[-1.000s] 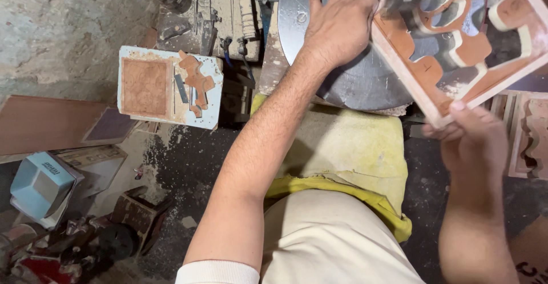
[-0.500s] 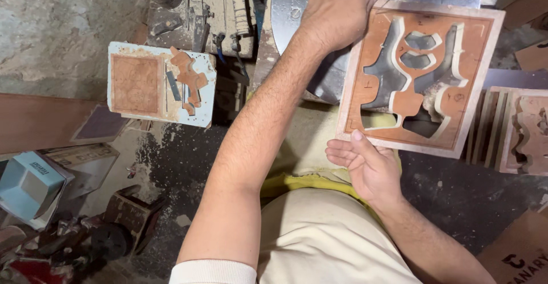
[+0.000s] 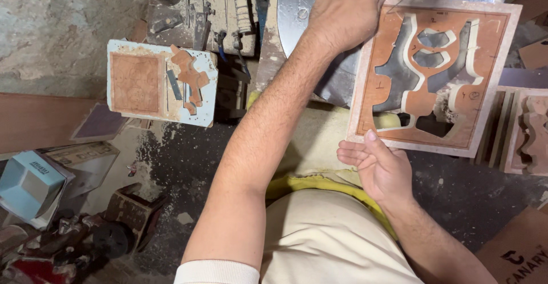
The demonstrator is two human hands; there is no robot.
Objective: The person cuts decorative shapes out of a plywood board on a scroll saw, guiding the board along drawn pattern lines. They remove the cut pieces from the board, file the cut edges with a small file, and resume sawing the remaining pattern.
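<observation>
- The round grey metal table [image 3: 297, 10] fills the top middle of the view, and the panel lies partly over its right side.
- The square cut-out panel [image 3: 378, 90] — reddish-brown face, pale border, curved shapes sawn through it — lies flat, its near-left corner jutting past the table toward the person's lap.
- A yellow cloth [image 3: 308, 147] lies over the lap, under that corner.
- A pale board [image 3: 208, 98] sits well to the left, carrying a reddish square and a few small cut pieces [image 3: 188, 75].
- A light blue box [image 3: 28, 184] lies at the lower left among clutter.
- The left hand [image 3: 348, 13] lies flat, fingers spread wide, pressing on the table and the panel's top-left corner.
- The right hand [image 3: 377, 164] holds the panel's near edge — thumb on top, fingers curled beneath.
</observation>
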